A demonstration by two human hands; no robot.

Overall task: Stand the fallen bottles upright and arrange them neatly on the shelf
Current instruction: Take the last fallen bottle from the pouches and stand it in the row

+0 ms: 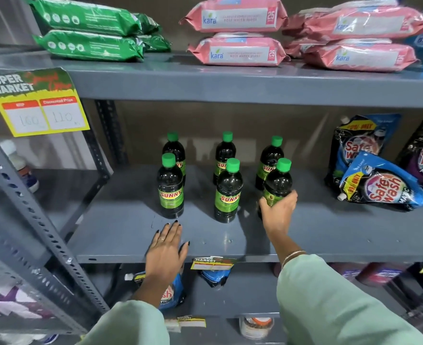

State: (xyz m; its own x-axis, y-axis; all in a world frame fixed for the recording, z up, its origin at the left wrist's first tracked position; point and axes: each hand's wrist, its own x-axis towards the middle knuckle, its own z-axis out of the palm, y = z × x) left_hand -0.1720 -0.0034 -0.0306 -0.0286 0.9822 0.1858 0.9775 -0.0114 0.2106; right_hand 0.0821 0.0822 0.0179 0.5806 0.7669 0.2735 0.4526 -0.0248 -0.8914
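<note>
Several dark bottles with green caps and green "SUNNY" labels stand upright in two rows on the grey middle shelf (329,232). The front row holds a left bottle (170,188), a middle bottle (228,192) and a right bottle (278,181). Three more stand behind them, such as the back left bottle (173,148). My right hand (278,210) wraps the lower body of the front right bottle. My left hand (166,247) lies flat on the shelf's front edge, fingers spread, just below the front left bottle and not touching it.
Blue and purple Safewash pouches (379,185) lie and lean at the shelf's right. Green packs (88,33) and pink wipe packs (240,33) fill the upper shelf (230,83). A yellow price sign (38,108) hangs at left beside a slanted perforated post (31,220). More pouches sit on the shelf below.
</note>
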